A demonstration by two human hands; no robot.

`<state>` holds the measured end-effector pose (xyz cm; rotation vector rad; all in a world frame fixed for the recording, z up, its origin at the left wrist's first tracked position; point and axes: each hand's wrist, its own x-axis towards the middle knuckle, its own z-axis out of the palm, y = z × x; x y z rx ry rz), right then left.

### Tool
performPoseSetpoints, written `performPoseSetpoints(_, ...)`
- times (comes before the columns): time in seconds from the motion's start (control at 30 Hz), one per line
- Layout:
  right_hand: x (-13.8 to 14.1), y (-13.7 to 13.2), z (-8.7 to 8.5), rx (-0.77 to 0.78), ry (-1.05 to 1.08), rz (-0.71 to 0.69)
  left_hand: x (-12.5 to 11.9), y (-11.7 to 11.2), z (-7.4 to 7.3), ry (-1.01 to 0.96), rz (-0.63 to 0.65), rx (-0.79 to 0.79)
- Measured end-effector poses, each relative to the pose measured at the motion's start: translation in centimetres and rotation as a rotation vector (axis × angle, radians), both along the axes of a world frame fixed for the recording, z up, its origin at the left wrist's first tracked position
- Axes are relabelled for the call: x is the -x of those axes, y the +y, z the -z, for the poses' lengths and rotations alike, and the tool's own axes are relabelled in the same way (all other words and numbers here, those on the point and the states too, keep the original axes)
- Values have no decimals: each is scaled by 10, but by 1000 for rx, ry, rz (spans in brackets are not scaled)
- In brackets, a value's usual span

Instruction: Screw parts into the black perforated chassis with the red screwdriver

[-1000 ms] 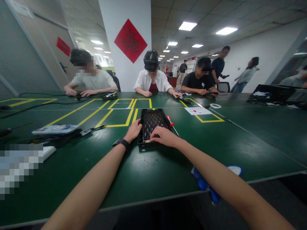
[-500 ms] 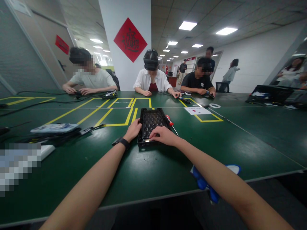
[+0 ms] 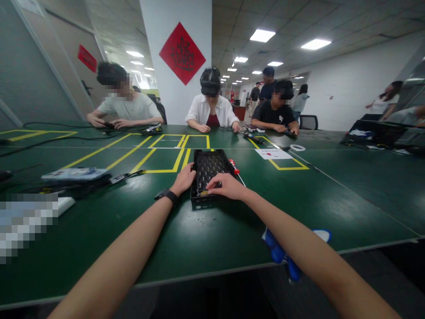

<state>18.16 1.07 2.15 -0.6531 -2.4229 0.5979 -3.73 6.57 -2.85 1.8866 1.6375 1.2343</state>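
A black tray-like case (image 3: 211,165) with a gridded inside lies on the green table (image 3: 206,239) in front of me. My left hand (image 3: 184,178), a black watch on its wrist, grips the case's left edge with curled fingers. My right hand (image 3: 227,186) rests on the case's near right corner, its fingers bent down onto the inside near a small pale part. A red-handled screwdriver (image 3: 236,170) lies against the case's right side.
A blue and white object (image 3: 282,252) sits under my right forearm near the table's edge. Flat devices and cables (image 3: 75,176) lie at the left. A white paper (image 3: 274,153) and tape roll (image 3: 298,147) are further right. Three people sit across the table; others stand behind.
Both hands stay on the case. The view has shifted slightly. People in the background have walked to new spots.
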Motion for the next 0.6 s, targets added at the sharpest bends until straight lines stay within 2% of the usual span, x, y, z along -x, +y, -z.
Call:
performPoseSetpoints(0.37,0,-2,-2,-53,-88,15,-1,-2,-2,-5,-6,1)
performPoseSetpoints(0.6,-2,0,-5,-2,-81,-43,2,4,2,34,-32,-5)
